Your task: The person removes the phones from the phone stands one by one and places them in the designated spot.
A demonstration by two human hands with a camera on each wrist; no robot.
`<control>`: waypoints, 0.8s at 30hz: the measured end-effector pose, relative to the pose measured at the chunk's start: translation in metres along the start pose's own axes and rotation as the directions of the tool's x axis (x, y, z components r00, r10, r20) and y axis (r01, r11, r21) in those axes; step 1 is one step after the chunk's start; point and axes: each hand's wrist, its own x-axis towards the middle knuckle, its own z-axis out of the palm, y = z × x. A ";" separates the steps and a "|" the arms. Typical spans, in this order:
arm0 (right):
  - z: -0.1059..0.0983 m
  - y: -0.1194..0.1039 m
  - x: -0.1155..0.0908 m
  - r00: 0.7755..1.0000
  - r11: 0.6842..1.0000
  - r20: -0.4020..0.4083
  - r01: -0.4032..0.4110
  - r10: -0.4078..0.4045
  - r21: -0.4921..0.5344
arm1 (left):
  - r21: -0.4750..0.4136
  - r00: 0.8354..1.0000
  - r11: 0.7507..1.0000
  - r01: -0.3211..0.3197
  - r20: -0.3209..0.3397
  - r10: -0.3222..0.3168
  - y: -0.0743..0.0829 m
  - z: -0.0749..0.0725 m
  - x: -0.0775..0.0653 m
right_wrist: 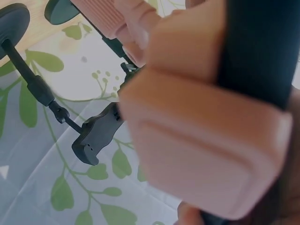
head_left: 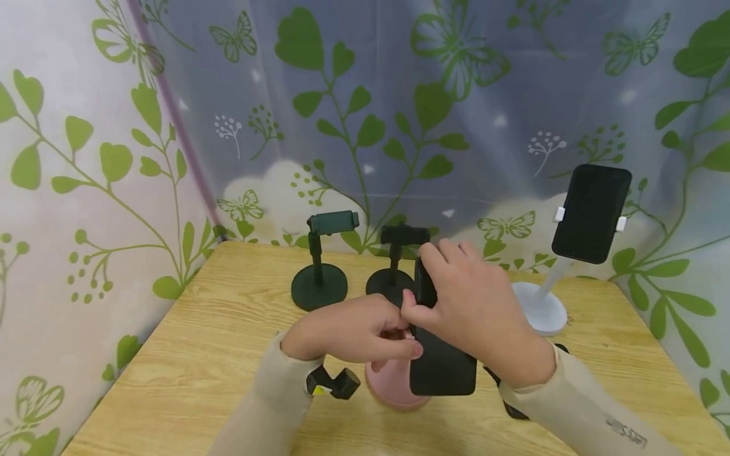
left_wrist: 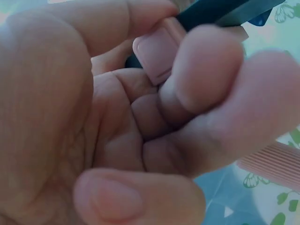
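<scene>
A pink phone stand with a round base (head_left: 393,386) stands at the table's front middle, its ribbed stem (right_wrist: 101,16) showing in the right wrist view. A black smartphone (head_left: 443,367) is at the stand's pink clamp (right_wrist: 201,145). My right hand (head_left: 479,304) grips the phone's upper part from the right, fingers over its far edge. From the left, my left hand (head_left: 362,332) holds the clamp with curled fingers; in the left wrist view a finger touches the clamp's end (left_wrist: 159,51). In the head view, the hands hide most of the clamp.
Behind stand a dark green phone stand (head_left: 319,285) and a black one (head_left: 393,278). At right, a white stand (head_left: 538,310) holds another smartphone (head_left: 592,212). A black flat object (head_left: 513,408) lies partly under the right forearm. A patterned curtain (head_left: 365,126) hangs behind the table (head_left: 188,354).
</scene>
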 end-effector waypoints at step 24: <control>-0.005 0.005 0.000 0.998 0.996 0.062 0.005 -0.010 0.088 | 0.024 0.997 0.997 -0.067 0.039 0.066 -0.004 -0.001 0.000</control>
